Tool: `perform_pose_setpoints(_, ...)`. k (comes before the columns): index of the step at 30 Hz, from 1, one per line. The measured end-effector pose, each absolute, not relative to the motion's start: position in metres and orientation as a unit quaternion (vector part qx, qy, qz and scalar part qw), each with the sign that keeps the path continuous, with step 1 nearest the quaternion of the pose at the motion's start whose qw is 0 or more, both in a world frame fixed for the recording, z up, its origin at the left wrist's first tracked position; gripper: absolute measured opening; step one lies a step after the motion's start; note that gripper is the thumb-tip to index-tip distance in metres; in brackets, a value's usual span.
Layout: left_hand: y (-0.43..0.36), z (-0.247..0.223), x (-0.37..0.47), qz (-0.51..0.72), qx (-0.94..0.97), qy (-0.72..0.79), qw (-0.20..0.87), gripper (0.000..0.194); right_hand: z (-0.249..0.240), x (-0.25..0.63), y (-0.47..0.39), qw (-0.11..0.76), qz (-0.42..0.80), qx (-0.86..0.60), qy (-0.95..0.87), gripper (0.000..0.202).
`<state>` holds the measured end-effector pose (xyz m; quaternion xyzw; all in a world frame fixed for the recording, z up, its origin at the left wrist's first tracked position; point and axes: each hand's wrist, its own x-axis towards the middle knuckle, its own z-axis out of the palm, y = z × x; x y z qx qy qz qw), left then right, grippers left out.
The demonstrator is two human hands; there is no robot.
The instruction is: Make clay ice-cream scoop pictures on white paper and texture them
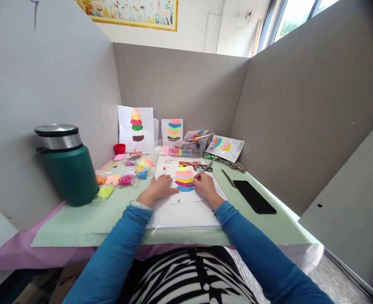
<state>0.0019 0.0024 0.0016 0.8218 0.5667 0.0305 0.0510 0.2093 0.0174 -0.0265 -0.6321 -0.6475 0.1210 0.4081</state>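
A small white sheet with stacked coloured bands [184, 179], pink, lilac, yellow, magenta and blue, lies on a larger white paper [183, 217] in front of me. My left hand [161, 187] rests flat at the sheet's left edge, thumb stretched toward the blue band, holding nothing. At the right edge of the bands, my right hand [204, 184] is closed around a thin tool [208, 167] that slants up to the right. Its lower tip is near the magenta and yellow bands; what kind of tool it is, I cannot make out clearly.
Bags of coloured clay [113, 179] and a green flask [69, 169] stand left. Behind are a red cup [119, 148], propped drawings [172, 130] and a clay pack [180, 150]. A black phone [254, 197] and a knife-like tool [228, 178] lie right. Grey partitions surround the table.
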Motion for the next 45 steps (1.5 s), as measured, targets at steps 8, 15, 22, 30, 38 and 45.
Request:
perform_pose_setpoints(8,0.001,0.003,0.002,0.027,0.823,0.565,0.045,0.06,-0.025,0.204,0.015,0.409,0.122,-0.625,-0.654,0.013)
perform_pose_setpoints(15,0.001,0.003,0.002,0.03,0.821,0.568,0.048,0.06,-0.025,0.206,0.015,0.401,0.113,-0.636,-0.65,0.012)
perform_pose_setpoints(22,0.0,0.005,0.003,0.032,0.821,0.568,0.054,0.062,-0.025,0.204,0.015,0.398,0.099,-0.625,-0.664,0.011)
perform_pose_setpoints(30,0.001,0.003,0.003,0.032,0.821,0.568,0.052,0.062,-0.026,0.205,0.014,0.396,0.093,-0.63,-0.662,0.012)
perform_pose_setpoints(38,0.003,0.006,0.001,0.11,0.811,0.57,0.073,0.056,-0.024,0.21,0.012,0.454,0.075,-0.59,-0.663,0.017)
perform_pose_setpoints(45,0.003,0.011,0.004,0.371,0.798,0.444,0.171,0.044,-0.019,0.201,0.0,0.466,0.122,-0.392,-0.784,0.019)
